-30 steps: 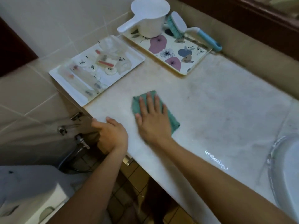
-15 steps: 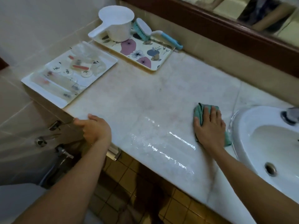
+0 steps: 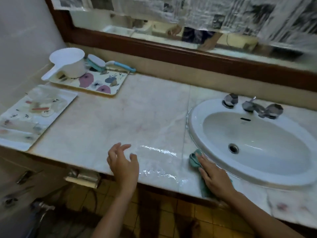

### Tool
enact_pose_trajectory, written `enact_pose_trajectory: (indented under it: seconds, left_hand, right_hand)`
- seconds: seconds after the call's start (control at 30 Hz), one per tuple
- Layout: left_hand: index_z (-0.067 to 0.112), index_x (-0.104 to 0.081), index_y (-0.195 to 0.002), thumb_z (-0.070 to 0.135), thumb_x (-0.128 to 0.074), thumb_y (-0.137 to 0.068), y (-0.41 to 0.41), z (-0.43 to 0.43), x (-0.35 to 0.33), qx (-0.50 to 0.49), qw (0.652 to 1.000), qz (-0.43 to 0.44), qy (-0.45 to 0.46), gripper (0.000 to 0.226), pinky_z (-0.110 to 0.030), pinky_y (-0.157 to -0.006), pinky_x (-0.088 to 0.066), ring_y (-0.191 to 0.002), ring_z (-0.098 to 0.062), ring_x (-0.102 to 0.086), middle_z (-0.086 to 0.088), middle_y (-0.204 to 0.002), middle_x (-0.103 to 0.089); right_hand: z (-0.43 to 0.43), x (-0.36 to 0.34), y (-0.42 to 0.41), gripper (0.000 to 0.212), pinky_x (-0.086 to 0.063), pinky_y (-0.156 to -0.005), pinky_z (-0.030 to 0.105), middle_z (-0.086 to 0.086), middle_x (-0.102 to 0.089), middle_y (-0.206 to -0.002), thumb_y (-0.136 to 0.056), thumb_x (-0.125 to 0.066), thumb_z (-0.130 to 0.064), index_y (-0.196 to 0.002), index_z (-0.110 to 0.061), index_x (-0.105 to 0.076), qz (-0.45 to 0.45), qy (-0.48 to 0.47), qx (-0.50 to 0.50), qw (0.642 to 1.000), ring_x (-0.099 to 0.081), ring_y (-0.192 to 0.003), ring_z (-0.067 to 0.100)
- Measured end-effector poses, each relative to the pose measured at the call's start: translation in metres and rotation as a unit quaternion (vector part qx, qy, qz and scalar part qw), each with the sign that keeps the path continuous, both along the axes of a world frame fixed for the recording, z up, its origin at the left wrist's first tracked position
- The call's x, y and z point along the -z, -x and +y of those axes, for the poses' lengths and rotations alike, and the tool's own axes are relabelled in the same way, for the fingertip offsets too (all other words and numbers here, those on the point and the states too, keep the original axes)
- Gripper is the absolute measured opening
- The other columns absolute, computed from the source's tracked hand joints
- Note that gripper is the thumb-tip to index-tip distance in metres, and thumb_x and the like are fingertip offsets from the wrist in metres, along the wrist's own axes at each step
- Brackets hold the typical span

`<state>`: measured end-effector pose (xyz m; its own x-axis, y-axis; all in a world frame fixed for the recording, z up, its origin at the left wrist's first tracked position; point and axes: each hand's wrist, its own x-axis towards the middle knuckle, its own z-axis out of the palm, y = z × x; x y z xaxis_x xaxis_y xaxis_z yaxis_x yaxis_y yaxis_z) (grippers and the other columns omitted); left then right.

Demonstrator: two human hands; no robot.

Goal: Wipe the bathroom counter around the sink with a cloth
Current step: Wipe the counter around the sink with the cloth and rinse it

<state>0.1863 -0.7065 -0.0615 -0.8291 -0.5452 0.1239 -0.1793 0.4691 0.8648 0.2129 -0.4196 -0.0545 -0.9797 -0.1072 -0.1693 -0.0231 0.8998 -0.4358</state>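
Now at the basin: a person's right hand [image 3: 214,179] presses a teal cloth [image 3: 194,158] onto the counter [image 3: 137,114], fingers laid straight over it. The cloth touches the near-left rim of the sink [image 3: 192,121]. The left hand [image 3: 122,162] hovers at the counter's front edge, fingers loosely curled and holding nothing.

The cloth looks soft, light and limp, bunched into folds ahead of the fingertips, and is probably damp. It should slide easily over the glossy stone. A flat palm seems the surest hold for wiping; to lift it, the bunched end offers a ready pinch. Pressed round the curved rim, it may ride up onto the porcelain.

Wet streaks [image 3: 159,150] shine on the stone between the two hands.

Well apart at the counter's far left, a floral tray [image 3: 113,78] carries a white dipper [image 3: 70,62] and a brush [image 3: 97,62]. Just beside it sits a white tray [image 3: 65,98] of small items too blurred to name. Both trays would likely need moving for a wipe beneath them. Behind the bowl, the taps [image 3: 253,107] crowd the narrow back strip, the awkward stretch for any pass there.
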Motion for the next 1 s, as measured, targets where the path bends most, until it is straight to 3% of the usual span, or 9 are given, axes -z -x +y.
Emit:
enact_pose_trajectory:
  seconds: [0.1, 0.2, 0.33, 0.4, 0.5, 0.57, 0.63, 0.83, 1.0]
  left_hand:
    - [0.021, -0.063, -0.103, 0.005, -0.059, -0.081, -0.017, 0.053, -0.011, 0.200, 0.977, 0.029, 0.063, 0.027, -0.030, -0.091, -0.044, -0.112, -0.017, -0.054, 0.007, -0.119, -0.052]
    - [0.022, -0.061, -0.109, 0.017, -0.059, -0.071, -0.019, 0.111, -0.024, 0.313, 0.927, 0.036, 0.204, 0.038, -0.031, -0.081, -0.047, -0.104, -0.021, -0.059, 0.004, -0.121, -0.058]
    - [0.023, -0.045, -0.137, 0.027, -0.068, -0.063, 0.000, 0.187, -0.047, 0.476, 0.812, 0.086, 0.328, 0.077, -0.036, -0.091, -0.048, -0.131, -0.024, -0.046, -0.001, -0.149, -0.042]
    - [0.022, -0.039, -0.144, 0.034, -0.071, -0.060, 0.016, 0.223, -0.058, 0.541, 0.720, 0.120, 0.418, 0.091, -0.038, -0.097, -0.044, -0.140, -0.026, -0.037, 0.000, -0.157, -0.032]
    - [0.018, -0.032, -0.148, 0.037, -0.068, -0.058, 0.037, 0.272, -0.070, 0.578, 0.639, 0.153, 0.484, 0.099, -0.041, -0.104, -0.035, -0.146, -0.028, -0.026, -0.003, -0.160, -0.025]
    - [0.014, -0.028, -0.149, 0.036, -0.064, -0.061, 0.050, 0.302, -0.070, 0.581, 0.619, 0.183, 0.496, 0.098, -0.043, -0.107, -0.028, -0.148, -0.028, -0.022, -0.005, -0.161, -0.022]
    - [0.010, -0.031, -0.145, 0.034, -0.070, -0.065, 0.062, 0.328, -0.068, 0.583, 0.629, 0.227, 0.462, 0.092, -0.042, -0.101, -0.039, -0.138, -0.028, -0.041, -0.009, -0.152, -0.039]
    - [0.013, -0.051, -0.115, 0.025, -0.054, -0.080, 0.097, 0.374, -0.082, 0.583, 0.624, 0.266, 0.448, 0.037, -0.029, -0.041, -0.042, -0.062, -0.023, -0.060, -0.003, -0.082, -0.060]
    - [0.011, -0.064, -0.085, 0.027, -0.057, -0.078, 0.119, 0.376, -0.099, 0.595, 0.556, 0.266, 0.516, 0.019, -0.025, -0.036, -0.033, -0.051, -0.023, -0.059, -0.002, -0.068, -0.059]
  right_hand:
    - [0.030, -0.021, -0.003, 0.029, -0.037, -0.080, 0.006, 0.001, -0.061, -0.128, -0.100, -0.048, -0.024, -0.128, -0.026, -0.058, -0.077, 0.167, 0.117, 0.976, -0.057, -0.105, 0.013]
    - [0.064, -0.040, 0.001, 0.023, -0.049, -0.067, 0.021, 0.017, -0.069, -0.104, -0.099, -0.047, -0.019, -0.106, -0.012, -0.069, -0.151, 0.446, 0.262, 0.842, -0.063, -0.078, 0.018]
    - [0.117, -0.071, 0.007, 0.034, -0.058, -0.076, 0.040, 0.024, -0.068, -0.109, -0.094, -0.056, -0.024, -0.116, 0.000, -0.065, -0.290, 0.660, 0.322, 0.613, -0.069, -0.084, 0.033]
    - [0.143, -0.084, 0.010, 0.039, -0.051, -0.091, 0.049, 0.021, -0.067, -0.108, -0.081, -0.068, -0.018, -0.116, 0.000, -0.065, -0.344, 0.686, 0.286, 0.573, -0.065, -0.091, 0.035]
    - [0.173, -0.098, 0.019, 0.045, -0.042, -0.094, 0.045, -0.010, -0.058, -0.092, -0.073, -0.035, -0.012, -0.111, -0.021, -0.057, -0.380, 0.755, 0.231, 0.482, -0.057, -0.086, 0.011]
    - [0.200, -0.103, 0.027, 0.046, -0.043, -0.085, 0.036, -0.019, -0.054, -0.084, -0.073, -0.023, -0.008, -0.104, -0.021, -0.056, -0.363, 0.730, 0.204, 0.541, -0.055, -0.075, 0.001]
    - [0.226, -0.108, 0.038, 0.037, -0.048, -0.073, 0.037, 0.005, -0.062, -0.083, -0.070, -0.036, -0.002, -0.096, -0.004, -0.062, -0.372, 0.681, 0.178, 0.604, -0.060, -0.076, 0.018]
    - [0.249, -0.119, 0.068, 0.015, -0.048, -0.057, 0.030, 0.014, -0.055, -0.077, -0.074, -0.055, -0.004, -0.089, 0.000, -0.052, -0.461, 0.510, 0.094, 0.720, -0.058, -0.060, 0.022]
    - [0.268, -0.123, 0.083, 0.008, -0.054, -0.061, 0.036, 0.009, -0.054, -0.066, -0.089, -0.058, -0.010, -0.083, -0.010, -0.053, -0.502, 0.412, 0.068, 0.757, -0.053, -0.051, 0.020]
